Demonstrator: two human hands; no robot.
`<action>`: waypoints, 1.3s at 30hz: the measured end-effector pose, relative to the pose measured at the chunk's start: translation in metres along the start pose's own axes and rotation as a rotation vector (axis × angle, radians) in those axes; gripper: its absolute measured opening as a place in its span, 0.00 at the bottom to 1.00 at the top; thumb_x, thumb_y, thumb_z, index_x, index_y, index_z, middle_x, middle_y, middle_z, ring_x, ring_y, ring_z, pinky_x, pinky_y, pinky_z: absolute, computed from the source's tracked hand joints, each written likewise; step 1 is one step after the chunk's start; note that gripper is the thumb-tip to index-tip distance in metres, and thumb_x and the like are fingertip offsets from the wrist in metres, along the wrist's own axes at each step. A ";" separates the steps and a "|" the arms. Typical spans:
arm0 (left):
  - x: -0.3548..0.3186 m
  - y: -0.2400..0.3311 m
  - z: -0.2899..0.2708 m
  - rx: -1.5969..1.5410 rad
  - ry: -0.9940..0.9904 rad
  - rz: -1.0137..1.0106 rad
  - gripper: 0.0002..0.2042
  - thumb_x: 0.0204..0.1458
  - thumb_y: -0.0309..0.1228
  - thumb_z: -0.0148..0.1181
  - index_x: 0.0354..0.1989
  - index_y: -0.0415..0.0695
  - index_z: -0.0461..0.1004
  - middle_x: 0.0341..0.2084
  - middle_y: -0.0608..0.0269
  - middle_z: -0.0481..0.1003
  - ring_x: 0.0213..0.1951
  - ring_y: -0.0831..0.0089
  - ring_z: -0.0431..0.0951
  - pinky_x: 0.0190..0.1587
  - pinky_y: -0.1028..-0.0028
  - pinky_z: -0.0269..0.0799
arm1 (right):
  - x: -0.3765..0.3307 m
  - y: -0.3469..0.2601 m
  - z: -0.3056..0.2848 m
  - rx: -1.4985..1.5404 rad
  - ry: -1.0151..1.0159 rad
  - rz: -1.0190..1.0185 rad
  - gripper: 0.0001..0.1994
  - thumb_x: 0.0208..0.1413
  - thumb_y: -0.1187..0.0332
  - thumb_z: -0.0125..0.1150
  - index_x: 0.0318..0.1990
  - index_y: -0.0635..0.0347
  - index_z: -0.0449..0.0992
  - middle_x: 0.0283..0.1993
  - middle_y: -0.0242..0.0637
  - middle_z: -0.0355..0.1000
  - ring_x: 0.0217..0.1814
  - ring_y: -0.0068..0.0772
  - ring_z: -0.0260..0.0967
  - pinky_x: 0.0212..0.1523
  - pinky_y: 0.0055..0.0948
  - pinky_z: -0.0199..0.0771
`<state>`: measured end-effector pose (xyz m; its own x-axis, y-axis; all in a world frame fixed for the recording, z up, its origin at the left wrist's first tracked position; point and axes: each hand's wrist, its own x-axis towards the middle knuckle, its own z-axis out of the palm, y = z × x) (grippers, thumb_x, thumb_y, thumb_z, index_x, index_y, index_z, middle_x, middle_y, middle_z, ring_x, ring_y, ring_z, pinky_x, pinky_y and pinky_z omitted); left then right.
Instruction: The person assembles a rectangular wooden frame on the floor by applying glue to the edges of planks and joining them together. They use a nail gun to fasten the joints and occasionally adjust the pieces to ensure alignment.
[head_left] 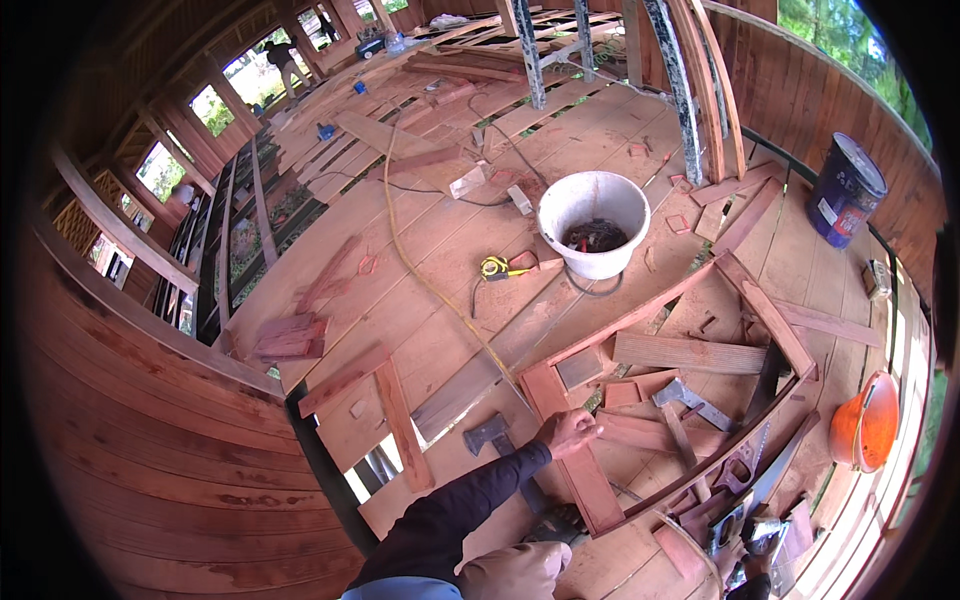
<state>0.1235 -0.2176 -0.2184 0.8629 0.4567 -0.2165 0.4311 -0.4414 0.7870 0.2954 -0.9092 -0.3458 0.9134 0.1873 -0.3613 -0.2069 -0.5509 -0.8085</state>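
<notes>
My left hand (572, 432) is over a flat reddish board (592, 490) at the near corner of a wooden frame (770, 315). Its fingers are curled together; anything small in them cannot be made out. Left of that hand, a hatchet (490, 437) lies on the planks, close to my forearm. Low at the right edge of the work area, my right hand (762, 560) is among hand tools beside a shiny metal piece (768, 530); its fingers are mostly hidden. Inside the frame rest a second hatchet (695, 403) and several wood offcuts. A handsaw (742, 465) lies by the near side.
A white bucket (594, 262) with dark contents stands ahead, near a yellow tape measure (494, 268). A yellow cord (420, 262) crosses the planks. On the right are an orange bucket (864, 425) and a dark blue drum (846, 190). Floor gaps show at left; a person (285, 65) stands far off.
</notes>
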 end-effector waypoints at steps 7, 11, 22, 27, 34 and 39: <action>0.066 -0.047 -0.026 -0.061 0.209 0.016 0.19 0.55 0.39 0.68 0.47 0.37 0.75 0.42 0.51 0.80 0.43 0.64 0.81 0.47 0.67 0.77 | -0.005 -0.048 -0.018 -0.208 0.187 0.144 0.45 0.50 0.76 0.66 0.74 0.57 0.45 0.51 0.44 0.75 0.44 0.35 0.75 0.35 0.32 0.78; 0.102 -0.041 -0.021 0.262 0.327 0.029 0.23 0.51 0.35 0.70 0.53 0.40 0.73 0.47 0.49 0.76 0.52 0.53 0.75 0.56 0.60 0.70 | -0.035 -0.086 -0.038 -0.342 0.263 0.279 0.46 0.52 0.66 0.70 0.74 0.59 0.45 0.46 0.51 0.78 0.45 0.43 0.77 0.49 0.39 0.75; 0.163 -0.088 -0.029 0.623 0.151 -0.115 0.26 0.50 0.46 0.68 0.51 0.39 0.73 0.46 0.42 0.78 0.51 0.41 0.76 0.53 0.53 0.71 | -0.059 -0.130 -0.015 -0.303 0.059 0.256 0.39 0.56 0.56 0.70 0.70 0.61 0.59 0.48 0.49 0.78 0.44 0.37 0.76 0.45 0.35 0.75; 0.191 -0.115 -0.060 0.694 0.062 -0.025 0.22 0.55 0.50 0.62 0.33 0.39 0.77 0.34 0.41 0.78 0.41 0.40 0.78 0.41 0.51 0.72 | -0.055 -0.115 -0.011 -0.140 0.012 0.338 0.38 0.56 0.53 0.70 0.69 0.58 0.61 0.50 0.50 0.76 0.52 0.39 0.75 0.53 0.36 0.73; 0.111 -0.038 -0.028 0.401 0.467 0.168 0.27 0.55 0.40 0.67 0.58 0.37 0.70 0.55 0.44 0.72 0.58 0.52 0.71 0.60 0.61 0.67 | -0.057 -0.106 -0.007 -0.511 -0.041 0.280 0.54 0.52 0.55 0.74 0.75 0.58 0.38 0.65 0.57 0.65 0.66 0.49 0.67 0.63 0.41 0.67; -0.023 -0.089 0.020 -0.368 0.556 -0.283 0.36 0.56 0.41 0.68 0.65 0.34 0.57 0.59 0.44 0.65 0.61 0.57 0.67 0.63 0.61 0.63 | -0.035 -0.097 0.012 -0.594 -0.144 0.269 0.59 0.46 0.65 0.75 0.76 0.56 0.30 0.68 0.62 0.58 0.68 0.57 0.62 0.64 0.42 0.67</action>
<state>0.0706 -0.2039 -0.2953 0.4275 0.8833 -0.1923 0.4171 -0.0040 0.9089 0.2793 -0.8523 -0.2608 0.7924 0.0647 -0.6065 -0.1551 -0.9403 -0.3030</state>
